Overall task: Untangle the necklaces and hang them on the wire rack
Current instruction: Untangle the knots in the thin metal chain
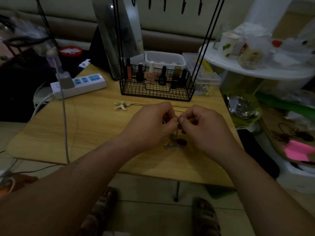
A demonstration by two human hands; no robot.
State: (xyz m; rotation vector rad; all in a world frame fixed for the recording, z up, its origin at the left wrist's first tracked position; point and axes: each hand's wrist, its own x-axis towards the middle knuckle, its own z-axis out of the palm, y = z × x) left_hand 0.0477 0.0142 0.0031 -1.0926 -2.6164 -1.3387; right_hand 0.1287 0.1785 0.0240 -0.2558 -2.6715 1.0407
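Over a wooden table (68, 133), a person's left hand (150, 126) and right hand (202, 128) meet, each with fingers curled and pinching the knot of tangled chains (176, 119) between the fingertips; the chains drop between the wrists to a dark red pendant (182, 142) and a silver cluster (172, 147), which appear to rest on the tabletop; a starfish necklace (121, 105) lies apart to the left, its thin chain running right behind the hands. The work looks to be at the untangling step; no necklace is seen on the wire rack (153, 95) just beyond the hands, whose hooks (183, 5) sit high at the top of the view. The next move likely calls for small, slack picking at the knot rather than pulling; then a lift up and forward to a hook. The table's left half offers open room; its near edge lies under the forearms; nail polish bottles (150, 74) fill the rack's basket; a power strip (80, 84) and a hanging cable (64, 116) crowd the far left.
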